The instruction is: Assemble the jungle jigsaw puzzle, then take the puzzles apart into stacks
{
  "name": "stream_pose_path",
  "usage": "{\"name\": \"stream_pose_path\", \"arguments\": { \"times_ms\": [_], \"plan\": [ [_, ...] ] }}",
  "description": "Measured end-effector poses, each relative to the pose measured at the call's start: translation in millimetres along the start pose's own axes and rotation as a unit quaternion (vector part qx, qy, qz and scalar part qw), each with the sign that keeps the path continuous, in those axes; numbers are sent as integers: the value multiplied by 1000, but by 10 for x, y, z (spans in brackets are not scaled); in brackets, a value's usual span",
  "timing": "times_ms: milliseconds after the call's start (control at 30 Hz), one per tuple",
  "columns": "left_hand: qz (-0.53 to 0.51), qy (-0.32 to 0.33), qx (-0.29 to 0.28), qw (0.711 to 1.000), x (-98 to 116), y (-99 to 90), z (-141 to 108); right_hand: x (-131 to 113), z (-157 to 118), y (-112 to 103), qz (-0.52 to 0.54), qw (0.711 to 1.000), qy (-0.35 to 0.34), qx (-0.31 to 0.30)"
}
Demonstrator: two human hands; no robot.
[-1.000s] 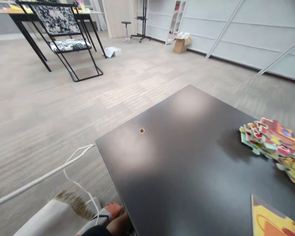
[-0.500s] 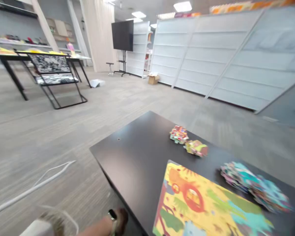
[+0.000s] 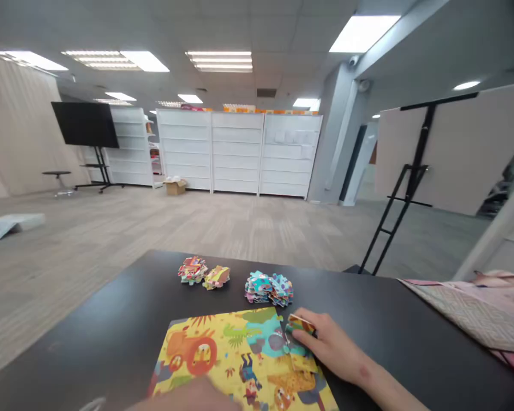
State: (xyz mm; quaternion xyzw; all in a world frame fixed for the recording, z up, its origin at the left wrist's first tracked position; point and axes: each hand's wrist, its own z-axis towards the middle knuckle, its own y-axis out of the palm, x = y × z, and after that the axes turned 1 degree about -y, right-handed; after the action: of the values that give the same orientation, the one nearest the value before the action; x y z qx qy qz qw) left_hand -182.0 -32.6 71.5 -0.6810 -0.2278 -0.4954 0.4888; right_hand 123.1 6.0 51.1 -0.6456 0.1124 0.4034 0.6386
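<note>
My right hand [image 3: 329,344] is closed around a few jigsaw puzzle pieces [image 3: 300,324], at the right edge of a yellow picture sheet [image 3: 223,354] printed with animals. Beneath those fingers, more loose pieces lie against the sheet's edge. At the bottom, my left hand [image 3: 192,397] reaches over the lower part of the sheet; it is blurred and its fingers cannot be made out. Beyond the sheet lie a pile of blue puzzle pieces [image 3: 269,288], a small yellowish pile [image 3: 216,277] and a red pile [image 3: 192,269].
All of this rests on a black table [image 3: 111,319]. Pink patterned fabric [image 3: 480,308] lies at its right side. A black easel stand [image 3: 396,222] with a board rises behind the right end. Farther off are white shelves [image 3: 237,154], a cardboard box [image 3: 175,186] and a screen on a stand [image 3: 84,124].
My view has swung right and levelled out toward the table. The left hand has come from beside the table to over the sheet. My right hand now shows, holding puzzle pieces.
</note>
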Motion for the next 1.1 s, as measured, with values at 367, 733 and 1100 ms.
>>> {"name": "stream_pose_path", "arguments": {
  "times_ms": [367,733,1100],
  "plan": [
    [134,99,-89,982,60,575,950,68,-11,0,68,991,18,117],
    [-32,65,-62,995,-188,698,1066,-59,18,137,27,983,9,181],
    [-136,58,-41,988,-283,696,1129,-31,-17,113,52,969,16,243]
  ]
}}
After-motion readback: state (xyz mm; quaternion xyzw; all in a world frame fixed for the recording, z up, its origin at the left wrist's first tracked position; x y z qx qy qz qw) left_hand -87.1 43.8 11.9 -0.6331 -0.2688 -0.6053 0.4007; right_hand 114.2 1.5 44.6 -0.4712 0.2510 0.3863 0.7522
